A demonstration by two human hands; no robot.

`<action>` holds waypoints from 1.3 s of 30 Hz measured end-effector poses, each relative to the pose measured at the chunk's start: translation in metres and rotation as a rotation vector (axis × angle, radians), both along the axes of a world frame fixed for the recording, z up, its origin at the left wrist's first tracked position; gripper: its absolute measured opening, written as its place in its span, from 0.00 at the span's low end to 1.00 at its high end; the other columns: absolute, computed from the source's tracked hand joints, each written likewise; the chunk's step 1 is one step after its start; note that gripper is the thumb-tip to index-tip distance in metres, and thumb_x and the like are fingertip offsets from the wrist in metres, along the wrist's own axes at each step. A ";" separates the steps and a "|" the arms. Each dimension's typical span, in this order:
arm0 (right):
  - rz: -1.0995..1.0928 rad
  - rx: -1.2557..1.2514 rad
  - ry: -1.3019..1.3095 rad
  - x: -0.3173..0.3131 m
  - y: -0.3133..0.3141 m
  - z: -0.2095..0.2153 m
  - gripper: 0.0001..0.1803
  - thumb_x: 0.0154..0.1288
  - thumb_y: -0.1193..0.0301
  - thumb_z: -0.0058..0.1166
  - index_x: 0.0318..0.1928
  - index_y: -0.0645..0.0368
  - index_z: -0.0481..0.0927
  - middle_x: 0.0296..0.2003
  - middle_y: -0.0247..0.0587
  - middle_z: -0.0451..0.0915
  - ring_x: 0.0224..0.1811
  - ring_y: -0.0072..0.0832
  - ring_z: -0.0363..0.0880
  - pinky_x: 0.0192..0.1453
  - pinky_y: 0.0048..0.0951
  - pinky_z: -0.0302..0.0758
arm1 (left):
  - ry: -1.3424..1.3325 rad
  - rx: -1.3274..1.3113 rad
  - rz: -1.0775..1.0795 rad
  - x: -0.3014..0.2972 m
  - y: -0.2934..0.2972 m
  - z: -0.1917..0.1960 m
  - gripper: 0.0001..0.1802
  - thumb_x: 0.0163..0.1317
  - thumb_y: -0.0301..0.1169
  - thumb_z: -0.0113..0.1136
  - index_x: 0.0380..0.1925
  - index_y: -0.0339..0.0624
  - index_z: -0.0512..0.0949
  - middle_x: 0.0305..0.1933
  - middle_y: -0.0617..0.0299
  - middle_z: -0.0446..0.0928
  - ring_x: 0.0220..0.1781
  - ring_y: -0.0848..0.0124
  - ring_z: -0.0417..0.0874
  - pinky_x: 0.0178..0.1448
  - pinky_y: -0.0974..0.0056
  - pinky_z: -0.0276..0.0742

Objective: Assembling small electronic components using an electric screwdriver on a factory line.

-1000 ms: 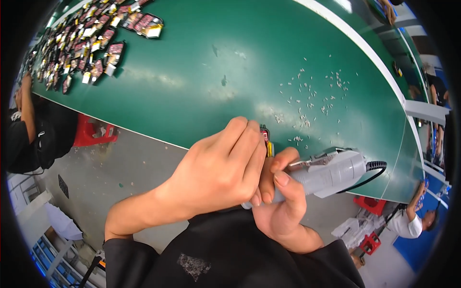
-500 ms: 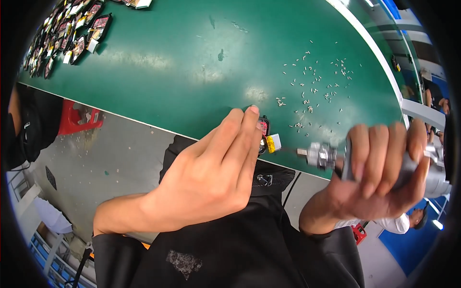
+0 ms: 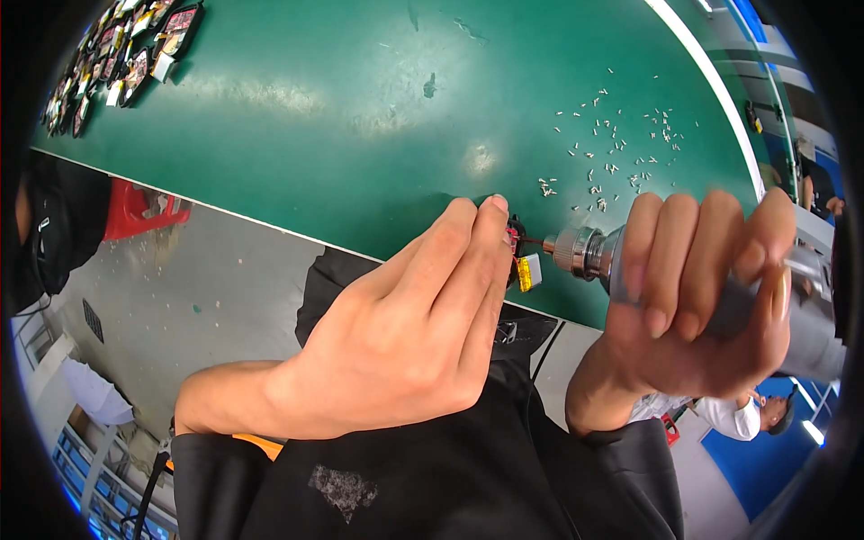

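At the near edge of the green table, my left hand (image 3: 409, 319) is closed on a small black electronics case (image 3: 516, 225), its fingers pressed together and covering most of it. A bit of red circuit board shows inside the case. A small silver battery pack with yellow tape (image 3: 529, 273) hangs out at its near side. My right hand (image 3: 702, 288) is wrapped round a grey power screwdriver (image 3: 580, 252) with a metal chuck. Its thin bit points left and reaches the case; the exact contact point is too small to make out.
Small loose screws (image 3: 613, 169) lie scattered on the green table (image 3: 342, 171), right of the middle. Many similar black cases with batteries (image 3: 135, 76) are heaped at the far left. A red stool (image 3: 144, 211) stands below the table at left. Other people (image 3: 772, 414) are at right.
The screwdriver has moved up and left, bringing its bit from beside the battery pack to the case. My left hand stays on the case; the view has shifted slightly.
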State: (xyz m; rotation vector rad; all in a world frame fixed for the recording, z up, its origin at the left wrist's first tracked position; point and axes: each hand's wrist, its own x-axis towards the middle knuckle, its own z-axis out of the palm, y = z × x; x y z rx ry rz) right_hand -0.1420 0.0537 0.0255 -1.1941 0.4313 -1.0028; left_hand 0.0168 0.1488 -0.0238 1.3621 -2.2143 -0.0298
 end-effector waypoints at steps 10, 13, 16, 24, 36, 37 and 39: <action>-0.085 -0.051 -0.012 -0.013 0.014 -0.004 0.06 0.66 0.66 0.42 0.34 0.52 0.63 0.12 0.27 0.61 0.15 0.18 0.61 0.28 0.25 0.59 | 0.034 -0.005 -0.005 -0.008 0.001 -0.003 0.16 0.46 0.21 0.62 0.35 0.19 0.77 0.42 0.41 0.78 0.39 0.54 0.80 0.35 0.63 0.81; -0.034 -0.019 -0.016 -0.011 0.008 -0.006 0.06 0.66 0.66 0.41 0.34 0.53 0.63 0.12 0.27 0.61 0.14 0.18 0.60 0.29 0.25 0.59 | 0.018 -0.025 -0.021 -0.006 0.001 -0.006 0.16 0.45 0.21 0.62 0.36 0.19 0.77 0.42 0.41 0.78 0.39 0.54 0.80 0.34 0.63 0.81; 0.119 -0.042 -0.008 0.000 -0.007 -0.005 0.08 0.69 0.66 0.39 0.33 0.54 0.62 0.13 0.28 0.61 0.13 0.18 0.59 0.28 0.26 0.62 | 0.024 -0.032 -0.034 -0.002 0.000 -0.007 0.17 0.44 0.20 0.62 0.36 0.19 0.76 0.42 0.40 0.78 0.39 0.54 0.80 0.35 0.63 0.81; -0.007 -0.126 0.176 0.031 -0.009 0.009 0.10 0.66 0.67 0.40 0.30 0.56 0.61 0.11 0.28 0.59 0.10 0.17 0.54 0.21 0.22 0.60 | -0.119 -0.024 -0.085 0.019 -0.006 0.011 0.22 0.39 0.29 0.55 0.34 0.22 0.79 0.44 0.39 0.79 0.49 0.52 0.78 0.55 0.60 0.77; -0.135 -0.003 -0.475 -0.032 -0.002 -0.002 0.06 0.65 0.71 0.45 0.38 0.58 0.65 0.11 0.26 0.58 0.11 0.18 0.56 0.22 0.22 0.60 | -0.006 0.064 0.155 0.078 -0.028 0.036 0.18 0.46 0.19 0.62 0.41 0.30 0.74 0.43 0.49 0.76 0.46 0.56 0.79 0.51 0.55 0.76; -0.232 0.054 -0.499 -0.044 0.000 -0.003 0.06 0.66 0.71 0.45 0.39 0.59 0.65 0.12 0.26 0.58 0.12 0.18 0.56 0.23 0.22 0.60 | -0.033 -0.050 0.253 0.106 -0.036 0.038 0.18 0.48 0.18 0.62 0.42 0.32 0.75 0.43 0.49 0.78 0.45 0.56 0.80 0.51 0.55 0.75; -0.345 0.119 -0.487 -0.060 0.007 -0.008 0.06 0.66 0.71 0.45 0.39 0.59 0.66 0.12 0.27 0.57 0.12 0.18 0.55 0.24 0.23 0.60 | -0.082 -0.071 0.600 0.142 -0.056 0.044 0.18 0.58 0.22 0.58 0.50 0.34 0.74 0.51 0.48 0.77 0.52 0.52 0.78 0.56 0.54 0.72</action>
